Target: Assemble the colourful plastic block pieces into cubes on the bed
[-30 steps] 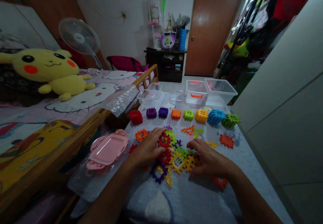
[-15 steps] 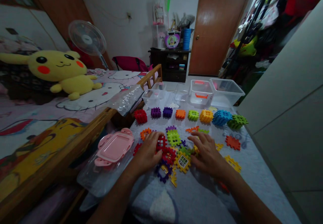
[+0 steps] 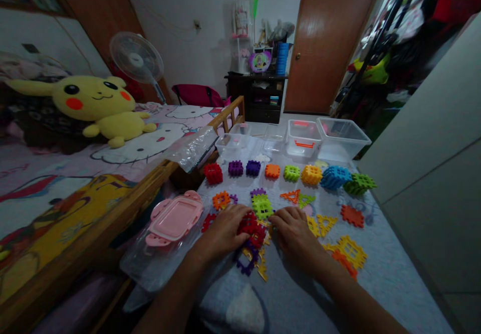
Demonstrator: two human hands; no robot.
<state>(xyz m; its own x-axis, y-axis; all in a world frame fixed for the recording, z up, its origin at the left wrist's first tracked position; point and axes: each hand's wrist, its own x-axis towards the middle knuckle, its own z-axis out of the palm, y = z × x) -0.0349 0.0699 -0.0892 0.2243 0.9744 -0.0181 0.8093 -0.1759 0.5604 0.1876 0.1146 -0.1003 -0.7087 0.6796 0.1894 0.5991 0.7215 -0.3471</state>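
Red tiles [image 3: 252, 228] lie flat, gripped by left hand [image 3: 225, 231]; right hand [image 3: 295, 233] rests slack alongside.

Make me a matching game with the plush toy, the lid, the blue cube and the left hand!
Things:
1. plush toy
2. lid
3. blue cube
4. left hand

Clues:
a. rests on red tiles
b. lies on the bed
c. is pink
d. is second from the right end in the row of cubes

Pairs: 1-b, 2-c, 3-d, 4-a
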